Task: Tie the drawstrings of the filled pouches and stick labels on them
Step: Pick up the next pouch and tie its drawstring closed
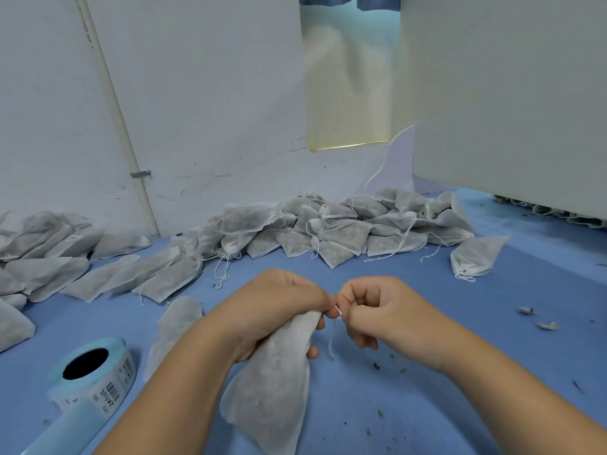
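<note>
Mid-tie on one pouch [272, 389] right now; gripping it by the gathered neck with the left hand [279, 310], fingers curled tight round the fabric, letting the filled body hang down toward the camera; maybe resting its bottom end on the blue worktop [361, 421], hard to say; pinching the drawstring [331, 343] with the right hand [387, 310], thumb and forefinger closed on it right at the neck, other fingers curled in, leaving the loose tail to dangle below the pinch.

Main thing to watch for the next move: long axis of the pouch running from low by the left forearm up and rightward to the neck, so pointing pretty much straight at the right fingers; hands nearly touching at that spot; probably calls for pulling the string out to the right, away from the left grip, to cinch it. Can't tell through the fingers whether a knot's formed yet, tbh.

For the sticker bit: label roll [92, 372] sitting off to the left, near the left forearm, well apart from the right hand; so likely a left-hand reach.

Also around: heap of filled pouches [328, 224] along the back wall; second heap [49, 254] at far left; lone pouch [476, 254] out right; flat pouch [177, 326] just beside the left forearm.
</note>
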